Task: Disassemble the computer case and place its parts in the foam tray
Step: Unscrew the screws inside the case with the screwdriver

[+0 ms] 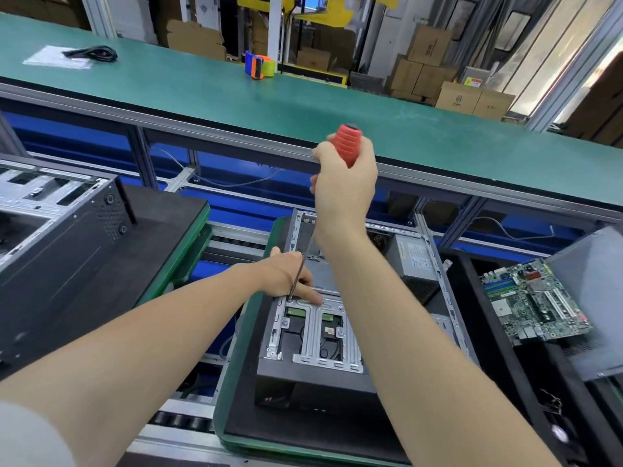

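A long green table (236,106) crosses the far side, above a roller line with aluminium rails. On that line at the left, a second open case (60,237) sits on a black foam pad.

The computer case (303,375) is in the middle, on its own black pad over a green pallet, with its open side up. Just to its right is the black foam tray (488,348). A grey metal panel (590,298) lies tilted across the tray's far right part, and a green motherboard (532,305) rests at a slant beside it.

Inside the computer case, a grey power supply (413,257) fills the far right corner. A silver drive cage (317,332) spans the near end.

The right grip (344,190) is raised above the case, its fingers wrapped round the red handle of a screwdriver (349,144). The thin shaft runs down and to the left, and its tip meets the far left corner of the drive cage.

The left grip (286,274) rests on the cage at that corner with its fingers stretched out on the metal beside the tip. The shaft crosses in front of them.

On the table are an orange, blue and yellow tape dispenser (259,64) and a coiled black cable (91,53) on a clear bag.
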